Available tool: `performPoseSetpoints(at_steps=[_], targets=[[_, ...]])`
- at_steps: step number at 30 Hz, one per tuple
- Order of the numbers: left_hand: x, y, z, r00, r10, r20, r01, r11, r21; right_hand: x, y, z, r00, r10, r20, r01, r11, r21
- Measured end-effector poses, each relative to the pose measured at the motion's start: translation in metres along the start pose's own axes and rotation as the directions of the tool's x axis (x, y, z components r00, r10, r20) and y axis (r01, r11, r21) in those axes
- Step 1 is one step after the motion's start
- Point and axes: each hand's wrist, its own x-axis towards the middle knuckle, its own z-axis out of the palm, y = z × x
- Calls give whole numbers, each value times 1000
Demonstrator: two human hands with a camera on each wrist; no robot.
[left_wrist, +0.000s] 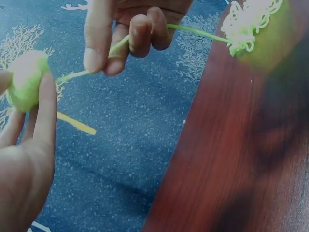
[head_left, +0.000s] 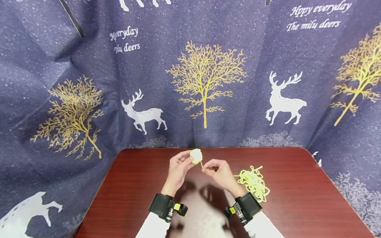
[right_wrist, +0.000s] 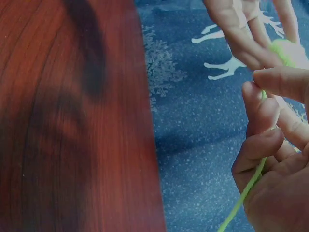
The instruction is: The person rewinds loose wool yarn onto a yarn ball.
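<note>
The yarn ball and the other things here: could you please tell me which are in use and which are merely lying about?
In use:
yarn ball, held in the left hand
yarn strand, pinched by the right hand
loose yarn pile, feeding the strand

Just there:
table
deer-print cloth

A: What colour is the ball [head_left: 196,155]?
B: Pale yellow-green, the same as the strand [left_wrist: 193,32] and the loose pile [head_left: 254,182] on the table [head_left: 297,205].
A: And the table?
B: Dark reddish brown, with a glossy wood grain.
A: The cloth [head_left: 208,66] behind?
B: Deep blue, speckled with white dots. It carries golden bare-branched trees, white deer, and white script lettering. Pale grey bushes run along its lower part.
A: The wrist straps [head_left: 162,205]?
B: Black, each with a small yellow patch. The sleeves [head_left: 151,228] are white
</note>
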Motion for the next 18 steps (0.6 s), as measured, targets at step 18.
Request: performPoseSetpoints(at_steps=[18], targets=[[-4,-22,-9,988,134,77,-140,557,819,9,31,-6,993,91,-72,-80,986,147]])
